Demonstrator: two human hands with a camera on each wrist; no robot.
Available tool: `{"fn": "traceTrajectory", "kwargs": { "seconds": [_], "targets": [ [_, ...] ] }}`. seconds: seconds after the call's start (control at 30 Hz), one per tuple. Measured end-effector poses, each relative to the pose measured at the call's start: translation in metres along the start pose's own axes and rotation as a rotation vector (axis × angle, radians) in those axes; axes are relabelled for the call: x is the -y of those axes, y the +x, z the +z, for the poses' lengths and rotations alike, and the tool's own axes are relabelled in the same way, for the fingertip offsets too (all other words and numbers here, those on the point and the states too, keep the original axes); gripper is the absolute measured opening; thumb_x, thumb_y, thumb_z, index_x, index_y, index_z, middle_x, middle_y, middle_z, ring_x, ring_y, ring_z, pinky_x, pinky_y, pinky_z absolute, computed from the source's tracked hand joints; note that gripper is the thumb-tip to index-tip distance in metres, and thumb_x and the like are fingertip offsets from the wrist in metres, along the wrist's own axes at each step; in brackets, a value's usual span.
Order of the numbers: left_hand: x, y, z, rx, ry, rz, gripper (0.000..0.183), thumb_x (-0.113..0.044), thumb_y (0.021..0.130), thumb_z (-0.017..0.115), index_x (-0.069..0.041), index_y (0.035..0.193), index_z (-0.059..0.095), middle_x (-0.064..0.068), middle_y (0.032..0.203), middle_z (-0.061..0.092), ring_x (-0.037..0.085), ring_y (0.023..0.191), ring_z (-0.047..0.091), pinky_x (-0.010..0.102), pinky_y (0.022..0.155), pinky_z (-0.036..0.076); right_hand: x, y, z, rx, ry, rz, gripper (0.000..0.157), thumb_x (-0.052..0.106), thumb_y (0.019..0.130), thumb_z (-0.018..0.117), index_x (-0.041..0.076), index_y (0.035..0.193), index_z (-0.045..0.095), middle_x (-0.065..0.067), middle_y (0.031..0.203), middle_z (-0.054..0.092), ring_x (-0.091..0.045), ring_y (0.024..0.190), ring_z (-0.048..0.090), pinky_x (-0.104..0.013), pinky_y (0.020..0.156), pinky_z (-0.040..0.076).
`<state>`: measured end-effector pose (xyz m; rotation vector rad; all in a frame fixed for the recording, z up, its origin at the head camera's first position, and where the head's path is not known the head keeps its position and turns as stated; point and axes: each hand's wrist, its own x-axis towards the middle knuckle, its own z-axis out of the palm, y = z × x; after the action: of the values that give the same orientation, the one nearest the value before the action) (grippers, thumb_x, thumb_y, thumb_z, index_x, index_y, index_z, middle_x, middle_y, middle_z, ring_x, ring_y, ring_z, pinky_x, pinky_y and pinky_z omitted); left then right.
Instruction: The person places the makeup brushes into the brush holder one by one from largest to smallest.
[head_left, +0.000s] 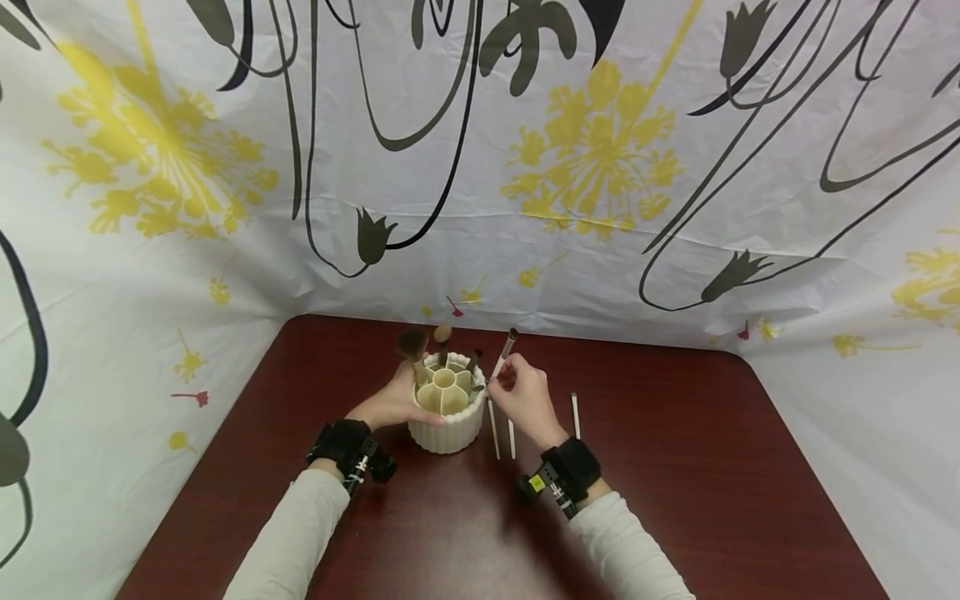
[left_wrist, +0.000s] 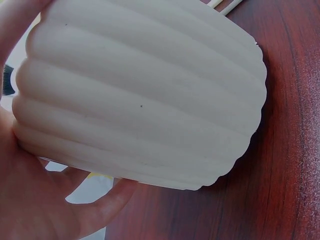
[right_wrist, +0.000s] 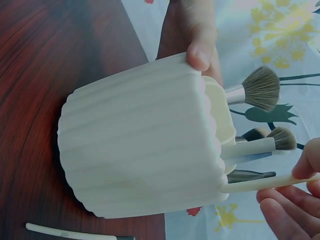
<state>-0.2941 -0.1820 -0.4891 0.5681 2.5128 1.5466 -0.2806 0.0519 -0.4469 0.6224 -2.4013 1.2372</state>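
A cream, fluted makeup brush holder [head_left: 446,435] stands on the table, its inside split into petal-shaped compartments. My left hand [head_left: 396,402] grips it from the left, with the thumb at the near rim, as the right wrist view also shows. Between thumb and fingers my right hand [head_left: 529,402] pinches a pale-handled makeup brush [right_wrist: 250,186] beside the holder. The dark bristle end of that brush points up and away, and its handle's lower end is right at the rim. Several brushes stand in the holder, including a large fluffy brush [right_wrist: 263,89].
Two slim white-handled brushes lie just right of the holder, one being the left brush [head_left: 493,432]. Another thin brush [head_left: 575,415] lies beyond the right wrist. The dark red table [head_left: 675,467] meets a flower-patterned white cloth [head_left: 465,183] at its back and sides.
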Motion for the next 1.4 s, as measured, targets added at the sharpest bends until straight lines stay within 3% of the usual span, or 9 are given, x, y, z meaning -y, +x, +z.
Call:
{"fn": "traceTrajectory", "kwargs": {
  "seconds": [0.23, 0.6, 0.97, 1.2, 1.4],
  "targets": [
    [0.002, 0.001, 0.001, -0.003, -0.008, 0.009, 0.11, -0.023, 0.058, 0.085, -0.002, 0.14, 0.014, 0.018, 0.138, 0.024, 0.03, 0.126, 0.03, 0.046, 0.105, 0.022, -0.001, 0.002, 0.004, -0.026, 0.051, 0.019, 0.011, -0.002, 0.076, 0.061, 0.002, 0.082, 0.053, -0.01, 0.074, 0.064, -0.019, 0.067, 0.062, -0.025, 0.056, 0.051],
    [0.003, 0.003, 0.003, -0.007, -0.023, 0.053, 0.104, -0.017, 0.058, 0.086, -0.003, 0.138, 0.02, 0.016, 0.135, 0.03, 0.028, 0.122, 0.037, 0.045, 0.103, 0.026, -0.004, -0.001, 0.01, 0.064, 0.009, 0.059, 0.01, 0.0, 0.08, 0.062, 0.004, 0.087, 0.056, -0.01, 0.077, 0.065, -0.017, 0.069, 0.063, -0.022, 0.054, 0.049],
    [-0.002, 0.002, 0.001, -0.009, -0.014, 0.022, 0.11, -0.019, 0.058, 0.085, -0.001, 0.14, 0.013, 0.019, 0.138, 0.025, 0.031, 0.125, 0.033, 0.047, 0.104, 0.024, -0.008, -0.001, 0.012, 0.086, -0.018, 0.041, 0.01, 0.0, 0.079, 0.063, 0.002, 0.088, 0.059, -0.009, 0.078, 0.066, -0.016, 0.068, 0.063, -0.022, 0.055, 0.049],
    [0.003, 0.003, 0.0, -0.007, -0.018, 0.033, 0.11, -0.019, 0.06, 0.085, -0.001, 0.141, 0.012, 0.018, 0.138, 0.024, 0.031, 0.125, 0.032, 0.048, 0.104, 0.024, -0.01, 0.0, 0.013, 0.079, -0.05, -0.024, 0.007, 0.0, 0.081, 0.061, 0.001, 0.088, 0.062, -0.008, 0.077, 0.065, -0.006, 0.044, 0.038, -0.019, 0.042, 0.032],
    [0.004, 0.003, 0.001, -0.013, -0.028, 0.072, 0.11, -0.028, 0.059, 0.085, -0.002, 0.14, 0.015, 0.018, 0.137, 0.026, 0.03, 0.123, 0.035, 0.048, 0.103, 0.026, -0.01, -0.002, 0.011, 0.131, -0.052, 0.004, 0.01, 0.001, 0.081, 0.062, -0.001, 0.091, 0.061, -0.01, 0.082, 0.065, -0.004, 0.046, 0.039, -0.019, 0.042, 0.034]
  ]
}}
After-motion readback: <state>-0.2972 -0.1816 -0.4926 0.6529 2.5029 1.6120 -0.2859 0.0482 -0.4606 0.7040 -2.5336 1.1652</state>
